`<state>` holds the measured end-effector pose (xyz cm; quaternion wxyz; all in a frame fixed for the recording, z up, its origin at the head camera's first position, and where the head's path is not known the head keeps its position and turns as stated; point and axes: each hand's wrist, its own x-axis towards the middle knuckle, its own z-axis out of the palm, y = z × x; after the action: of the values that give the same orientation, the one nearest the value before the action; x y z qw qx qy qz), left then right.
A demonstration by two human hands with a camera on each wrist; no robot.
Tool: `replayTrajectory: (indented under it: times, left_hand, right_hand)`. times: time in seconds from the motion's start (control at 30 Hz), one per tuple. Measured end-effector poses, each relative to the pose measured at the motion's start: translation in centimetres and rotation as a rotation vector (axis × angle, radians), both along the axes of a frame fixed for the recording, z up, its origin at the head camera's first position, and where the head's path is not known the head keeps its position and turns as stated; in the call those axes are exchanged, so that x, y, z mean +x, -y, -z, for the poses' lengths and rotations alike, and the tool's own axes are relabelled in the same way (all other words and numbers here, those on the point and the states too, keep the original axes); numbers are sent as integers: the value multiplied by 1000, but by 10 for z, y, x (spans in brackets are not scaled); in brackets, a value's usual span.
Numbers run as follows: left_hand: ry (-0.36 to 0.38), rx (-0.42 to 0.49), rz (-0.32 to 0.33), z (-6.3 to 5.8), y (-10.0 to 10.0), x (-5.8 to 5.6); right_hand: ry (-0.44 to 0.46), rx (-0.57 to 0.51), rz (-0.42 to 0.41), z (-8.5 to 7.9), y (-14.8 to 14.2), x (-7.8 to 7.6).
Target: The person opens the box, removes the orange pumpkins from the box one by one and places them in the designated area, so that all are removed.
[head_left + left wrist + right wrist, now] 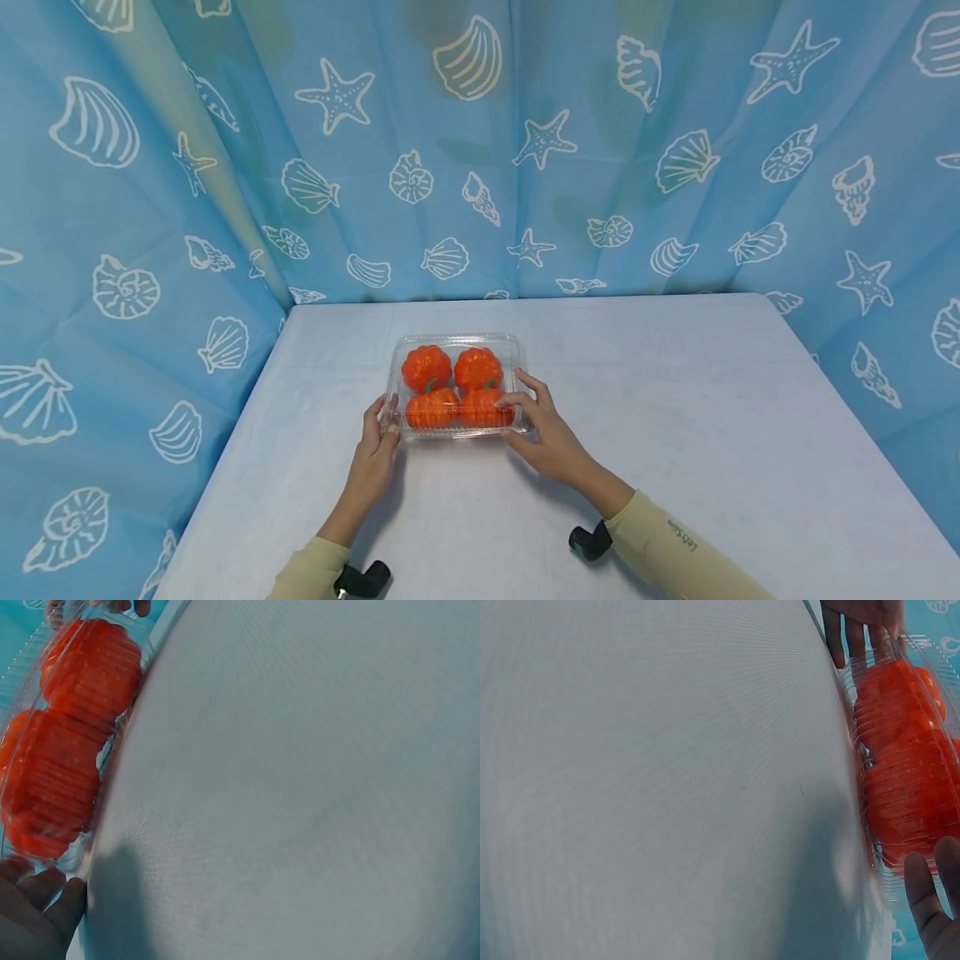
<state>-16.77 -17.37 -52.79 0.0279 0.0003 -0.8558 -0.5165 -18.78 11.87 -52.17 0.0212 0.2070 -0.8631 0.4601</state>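
In the head view a clear plastic clamshell box [459, 340] sits on the table with its lid down over several small orange pumpkins [478, 368], ribbed and with bits of green stem. My left hand [372, 457] grips the box's left side, thumb at the front corner and fingers along the wall. At the opposite end my right hand [553, 435] holds the right side, its thumb low at the front corner and its fingers over the edge. The left wrist view shows pumpkins [56, 780] through the ridged plastic, with left fingertips at the near end.
A white cloth covers the table [675, 400]. Behind it and along both sides hangs a blue curtain [570, 192] printed with shells and starfish. Black devices [590, 542] are strapped at the wrists, beside the beige sleeves.
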Motion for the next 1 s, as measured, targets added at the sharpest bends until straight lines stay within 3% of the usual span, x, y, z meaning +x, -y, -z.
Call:
replayTrajectory:
  times: [0.6,1.0]
  left_hand:
    - [-29,17,-29,-2,-6,2]
    - [15,34,-48,-4,-7,2]
  right_hand:
    - [-51,-49,-20,5,2,1]
    - [-62,-58,-14,4,5,1]
